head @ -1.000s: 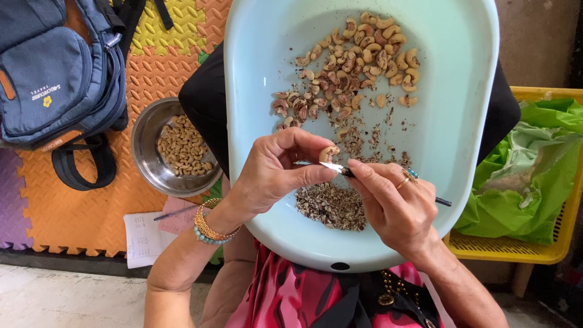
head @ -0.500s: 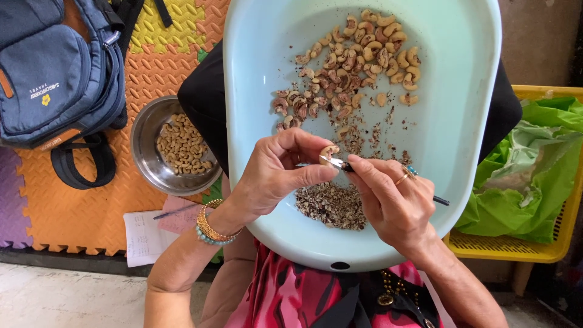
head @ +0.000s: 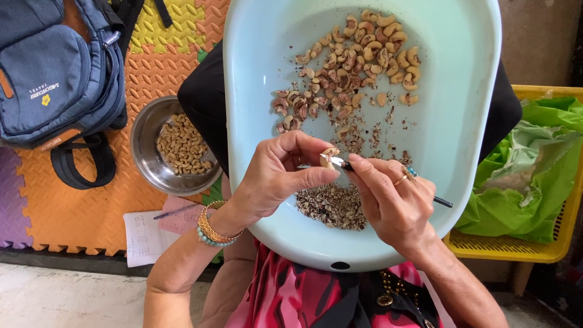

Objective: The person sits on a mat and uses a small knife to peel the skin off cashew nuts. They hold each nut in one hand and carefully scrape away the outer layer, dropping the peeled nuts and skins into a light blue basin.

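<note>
A pale blue plastic basin rests on my lap. Unpeeled cashew nuts lie heaped at its far side, and a pile of brown skin scraps sits at the near side. My left hand pinches one cashew nut between thumb and fingers over the basin. My right hand grips a small knife with a dark handle, its blade tip against that nut. Bracelets circle my left wrist and rings show on my right hand.
A steel bowl of peeled pale cashews stands on the orange foam mat at left. A blue backpack lies beyond it. Papers and a pen lie near my left arm. A yellow basket with green plastic sheeting stands at right.
My hands stay together over the basin with small shifts; the nut has turned slightly in my left fingers while the blade works against it.
</note>
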